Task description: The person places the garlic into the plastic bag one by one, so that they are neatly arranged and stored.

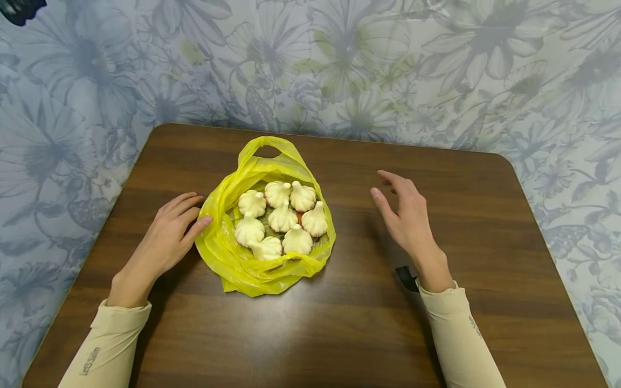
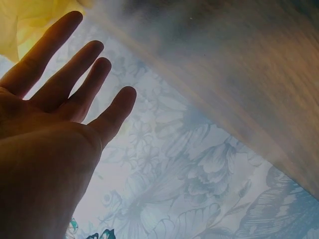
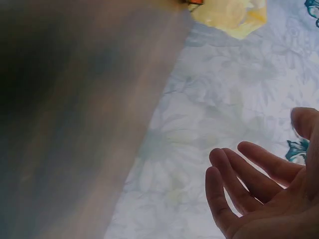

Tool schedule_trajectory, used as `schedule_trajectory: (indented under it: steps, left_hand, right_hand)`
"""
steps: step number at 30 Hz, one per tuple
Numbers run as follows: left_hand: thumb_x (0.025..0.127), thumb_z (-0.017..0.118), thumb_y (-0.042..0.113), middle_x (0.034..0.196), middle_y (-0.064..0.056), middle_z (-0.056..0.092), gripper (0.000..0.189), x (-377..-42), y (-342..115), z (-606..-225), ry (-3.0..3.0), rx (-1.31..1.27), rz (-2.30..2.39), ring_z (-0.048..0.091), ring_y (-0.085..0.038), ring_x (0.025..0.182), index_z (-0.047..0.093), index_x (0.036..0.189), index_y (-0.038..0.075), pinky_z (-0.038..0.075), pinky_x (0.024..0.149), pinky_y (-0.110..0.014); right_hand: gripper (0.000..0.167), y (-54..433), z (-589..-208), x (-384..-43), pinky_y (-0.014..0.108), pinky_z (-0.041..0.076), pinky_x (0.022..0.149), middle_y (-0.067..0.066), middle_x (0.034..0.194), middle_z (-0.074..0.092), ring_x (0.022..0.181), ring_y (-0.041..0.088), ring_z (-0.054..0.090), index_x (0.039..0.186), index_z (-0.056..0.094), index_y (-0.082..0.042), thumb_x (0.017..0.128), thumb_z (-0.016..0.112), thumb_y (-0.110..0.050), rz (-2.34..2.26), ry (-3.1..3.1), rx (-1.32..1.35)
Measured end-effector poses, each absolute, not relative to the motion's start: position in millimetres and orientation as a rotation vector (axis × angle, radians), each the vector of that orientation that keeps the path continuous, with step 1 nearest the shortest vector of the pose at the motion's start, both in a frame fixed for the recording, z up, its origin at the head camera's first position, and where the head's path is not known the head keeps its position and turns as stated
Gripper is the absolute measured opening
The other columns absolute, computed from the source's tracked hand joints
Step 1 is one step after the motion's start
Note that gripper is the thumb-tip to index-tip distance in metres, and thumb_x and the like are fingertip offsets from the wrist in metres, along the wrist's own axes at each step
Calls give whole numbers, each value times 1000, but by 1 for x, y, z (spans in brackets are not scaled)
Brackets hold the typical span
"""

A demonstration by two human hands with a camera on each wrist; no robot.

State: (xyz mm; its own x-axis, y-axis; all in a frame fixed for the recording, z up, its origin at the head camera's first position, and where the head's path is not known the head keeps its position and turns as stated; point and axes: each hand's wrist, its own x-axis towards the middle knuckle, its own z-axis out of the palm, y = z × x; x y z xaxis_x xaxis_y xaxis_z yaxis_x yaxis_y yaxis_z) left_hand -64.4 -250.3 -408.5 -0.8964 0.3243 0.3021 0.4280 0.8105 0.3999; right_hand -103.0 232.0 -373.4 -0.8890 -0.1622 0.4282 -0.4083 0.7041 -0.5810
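Note:
A yellow plastic bag (image 1: pixel 249 283) lies with its mouth spread wide on the wooden table, one handle loop pointing to the back. Several whitish garlic bulbs (image 1: pixel 283 217) sit inside it, stems mostly up; a bit of something reddish shows between them. My left hand (image 1: pixel 167 234) is at the bag's left rim, thumb tip against the plastic and fingers extended. In the left wrist view those fingers (image 2: pixel 65 74) are apart, with the bag at the top left corner. To the right of the bag, my right hand (image 1: pixel 407 215) holds nothing, its fingers loosely bent.
The brown table (image 1: pixel 310 339) has rounded back corners and meets a wall with floral wallpaper (image 1: pixel 349 70). A black strap piece (image 1: pixel 406 278) shows at the right wrist. Some dark object (image 1: pixel 21 11) hangs at the upper left corner.

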Motion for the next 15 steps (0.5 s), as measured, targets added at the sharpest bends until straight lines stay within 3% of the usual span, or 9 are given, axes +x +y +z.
schedule_trajectory:
  steps: [8,15]
  left_hand:
    - [110,57,30,140,-28,63,36,-65,-252,-410,-2762,-589,-721,48,-48,141,74,112,-1,32,116,-73]
    - [108,62,27,139,-23,66,34,-63,-257,-406,-2769,-579,-691,49,-44,143,72,120,-2,34,116,-71]
  right_hand:
    - [49,262,-383,-87,62,45,112,17,151,59,139,42,56,150,56,-8,108,61,-33,911,-2670,346]
    - [49,279,-390,-75,67,46,108,20,149,61,133,48,58,149,57,-6,108,61,-31,905,-2649,272]
